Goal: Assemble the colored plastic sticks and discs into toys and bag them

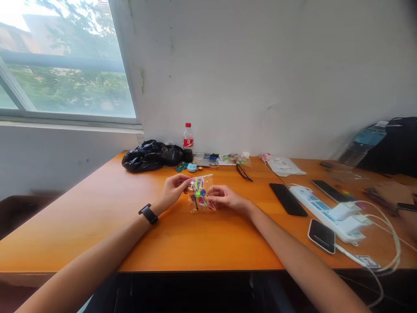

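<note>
A small clear zip bag (201, 195) with colourful little pieces inside is held upright above the wooden table (97, 208). My left hand (173, 190) pinches its upper left side, thumb and fingers closed on the plastic. On the opposite side, the fingers of my right hand (226, 196) grip the bag's right edge. Green, blue, yellow, red and black bits show through the plastic; their exact kind is too small to tell. A black watch (148, 214) is on my left wrist.
Behind the hands are a black plastic bag (146, 156), a cola bottle (188, 143), a round tin (192, 167) and another bag of colourful pieces (234, 159). To the right lie a black phone (287, 199), a white power strip (321, 213) with cables, and a charging device (321, 236).
</note>
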### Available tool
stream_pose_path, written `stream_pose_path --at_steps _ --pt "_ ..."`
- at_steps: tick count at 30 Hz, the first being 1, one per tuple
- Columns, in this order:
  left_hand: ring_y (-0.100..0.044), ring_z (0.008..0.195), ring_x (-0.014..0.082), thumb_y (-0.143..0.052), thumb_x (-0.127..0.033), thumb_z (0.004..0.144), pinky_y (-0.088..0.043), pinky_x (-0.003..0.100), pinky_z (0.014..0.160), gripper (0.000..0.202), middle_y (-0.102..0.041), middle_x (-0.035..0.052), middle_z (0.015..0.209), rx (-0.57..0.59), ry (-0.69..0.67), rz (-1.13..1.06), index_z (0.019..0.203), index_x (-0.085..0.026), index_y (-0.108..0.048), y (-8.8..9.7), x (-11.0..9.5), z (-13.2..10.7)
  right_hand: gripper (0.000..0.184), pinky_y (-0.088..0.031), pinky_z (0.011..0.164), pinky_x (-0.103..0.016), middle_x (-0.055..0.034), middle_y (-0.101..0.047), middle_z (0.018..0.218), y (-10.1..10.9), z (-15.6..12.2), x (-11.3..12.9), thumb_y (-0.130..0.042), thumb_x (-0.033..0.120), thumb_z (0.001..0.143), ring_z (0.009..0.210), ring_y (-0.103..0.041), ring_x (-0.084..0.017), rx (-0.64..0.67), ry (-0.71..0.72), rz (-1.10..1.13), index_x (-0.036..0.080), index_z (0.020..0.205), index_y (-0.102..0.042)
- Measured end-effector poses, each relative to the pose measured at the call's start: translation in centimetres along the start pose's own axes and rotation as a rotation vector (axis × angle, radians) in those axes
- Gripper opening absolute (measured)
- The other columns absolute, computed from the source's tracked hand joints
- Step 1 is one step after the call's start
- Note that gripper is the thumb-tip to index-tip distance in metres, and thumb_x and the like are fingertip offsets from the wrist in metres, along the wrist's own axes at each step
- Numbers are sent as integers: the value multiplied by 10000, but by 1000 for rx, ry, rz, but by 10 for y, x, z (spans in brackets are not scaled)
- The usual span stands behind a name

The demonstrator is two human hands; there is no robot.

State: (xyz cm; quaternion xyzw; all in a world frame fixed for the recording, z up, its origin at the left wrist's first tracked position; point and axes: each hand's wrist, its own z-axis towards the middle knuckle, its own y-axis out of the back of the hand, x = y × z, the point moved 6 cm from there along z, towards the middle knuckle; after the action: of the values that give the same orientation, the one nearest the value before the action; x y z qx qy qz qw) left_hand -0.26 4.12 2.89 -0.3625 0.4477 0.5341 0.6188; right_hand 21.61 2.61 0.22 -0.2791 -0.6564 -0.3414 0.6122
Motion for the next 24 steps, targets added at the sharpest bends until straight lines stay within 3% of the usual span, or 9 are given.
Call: stream_pose_path --at_steps 3,6,10,15,18,20,22,24 --pt "-601 629 122 -784 -550 862 -482 236 567 444 -709 35 781 -32 43 17 1032 -142 -740 4 3 1 406 -466 615 -226 -14 -704 819 6 2 4 -847 527 812 689 -629 -123 -92 11 28 172 939 -698" --pt "-584 598 117 -702 -618 904 -447 222 524 517 -730 49 807 -58 69 31 1119 -148 -716 8 6 1 442 -453 585 -235 -8 -683 776 24 0 8 -876 552 742 645 -602 -121 -238 -13 13 162 867 -711" --pt "-575 580 115 -657 -663 907 -443 224 524 547 -724 58 798 -64 79 52 1052 -138 -710 7 8 2 417 -407 500 -230 10 -663 691 56 -5 6 -881 518 698 565 -580 -120 -399 -62 52 177 877 -718" --pt "-579 580 123 -679 -645 889 -423 225 513 514 -694 42 739 -3 68 52 983 -141 -721 0 8 0 294 -475 502 -253 0 -651 646 96 -8 6 -904 347 669 554 -587 -136 -531 -94 97 180 804 -704" --pt "-585 591 126 -675 -624 907 -431 224 521 486 -689 42 737 45 49 54 949 -142 -718 -5 5 -1 311 -603 672 -295 -64 -746 880 125 -15 26 -811 466 801 807 -713 -202 -716 76 170 210 918 -681" --pt "-589 600 128 -664 -619 924 -444 224 534 476 -688 42 736 76 30 65 916 -145 -710 -8 4 -2 456 -646 828 -370 -137 -762 1072 136 -19 37 -674 615 898 1013 -741 -267 -721 164 261 201 1088 -658" --pt "-591 602 128 -649 -622 939 -453 224 544 479 -689 40 728 101 13 84 909 -147 -708 -10 5 -2 560 -649 871 -406 -178 -756 1133 143 -24 35 -603 672 933 1057 -748 -292 -724 122 276 183 1206 -614" --pt "-594 603 129 -631 -622 955 -458 227 552 483 -698 42 730 120 3 115 930 -147 -715 -10 8 -2 542 -649 836 -392 -184 -767 1078 146 -27 25 -629 637 946 969 -765 -279 -739 42 215 167 1215 -609"
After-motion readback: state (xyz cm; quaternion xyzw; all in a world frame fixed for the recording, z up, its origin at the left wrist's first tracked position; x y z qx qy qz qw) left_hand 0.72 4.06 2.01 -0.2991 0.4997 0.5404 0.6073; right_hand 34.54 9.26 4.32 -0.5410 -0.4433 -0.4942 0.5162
